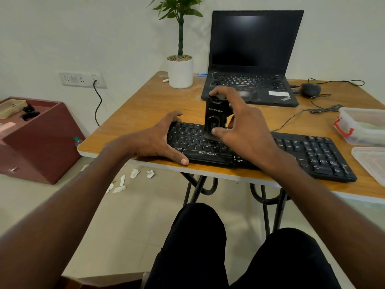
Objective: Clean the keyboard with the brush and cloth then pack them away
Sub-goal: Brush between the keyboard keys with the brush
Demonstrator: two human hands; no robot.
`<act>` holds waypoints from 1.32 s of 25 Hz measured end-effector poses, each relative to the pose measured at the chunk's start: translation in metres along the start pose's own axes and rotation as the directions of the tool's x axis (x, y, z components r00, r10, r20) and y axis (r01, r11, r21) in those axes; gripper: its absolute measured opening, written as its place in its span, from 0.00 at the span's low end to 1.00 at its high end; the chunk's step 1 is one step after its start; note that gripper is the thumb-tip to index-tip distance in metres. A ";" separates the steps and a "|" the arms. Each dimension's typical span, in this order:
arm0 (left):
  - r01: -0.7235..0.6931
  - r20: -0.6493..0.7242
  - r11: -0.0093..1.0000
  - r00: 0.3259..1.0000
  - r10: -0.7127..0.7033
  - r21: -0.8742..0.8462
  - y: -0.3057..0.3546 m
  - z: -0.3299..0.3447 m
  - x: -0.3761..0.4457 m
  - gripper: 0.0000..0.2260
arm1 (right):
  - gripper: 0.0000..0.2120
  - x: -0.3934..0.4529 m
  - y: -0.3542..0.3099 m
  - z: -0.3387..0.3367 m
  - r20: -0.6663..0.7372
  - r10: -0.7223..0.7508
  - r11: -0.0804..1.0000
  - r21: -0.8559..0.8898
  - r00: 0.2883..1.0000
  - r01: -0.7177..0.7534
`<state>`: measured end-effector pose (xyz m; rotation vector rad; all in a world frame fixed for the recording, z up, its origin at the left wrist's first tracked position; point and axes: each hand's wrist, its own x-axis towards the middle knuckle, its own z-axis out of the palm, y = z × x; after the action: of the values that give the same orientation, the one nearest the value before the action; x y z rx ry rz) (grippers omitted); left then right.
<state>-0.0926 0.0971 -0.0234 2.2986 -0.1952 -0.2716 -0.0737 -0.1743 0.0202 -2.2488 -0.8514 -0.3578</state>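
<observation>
A black keyboard (312, 151) lies along the near edge of the wooden table (141, 107). My left hand (160, 138) grips its left end, thumb on the front edge and fingers over the top rows. My right hand (243, 126) holds a black brush (215, 115) upright, index finger on its top and thumb near its base. The bristles touch the keys in the middle-left of the keyboard. No cloth shows clearly.
An open black laptop (254, 59) stands behind the keyboard, with a white potted plant (180, 70) to its left and a black mouse (311, 89) with cable to its right. A clear plastic box (362, 126) and its lid (373, 161) sit at right. A maroon box (39, 140) stands on the floor.
</observation>
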 end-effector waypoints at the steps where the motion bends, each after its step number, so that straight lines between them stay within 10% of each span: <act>1: 0.004 0.003 1.000 1.000 -0.004 0.000 0.000 0.000 0.000 0.65 | 0.37 0.002 -0.003 0.004 0.024 -0.039 0.999 0.004 0.999 0.038; 8: 0.017 -0.003 1.000 1.000 -0.017 -0.012 -0.003 -0.001 0.001 0.64 | 0.38 0.020 -0.012 -0.011 0.236 -0.086 0.936 -0.314 0.968 0.160; 33: 0.052 0.017 0.998 0.998 -0.052 0.038 0.006 -0.001 0.001 0.62 | 0.39 0.016 -0.009 -0.013 0.303 -0.019 0.982 -0.171 0.953 0.074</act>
<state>-0.0920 0.0940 -0.0182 2.3415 -0.1506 -0.3174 -0.0677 -0.1712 0.0419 -2.4959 -1.0675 -0.1170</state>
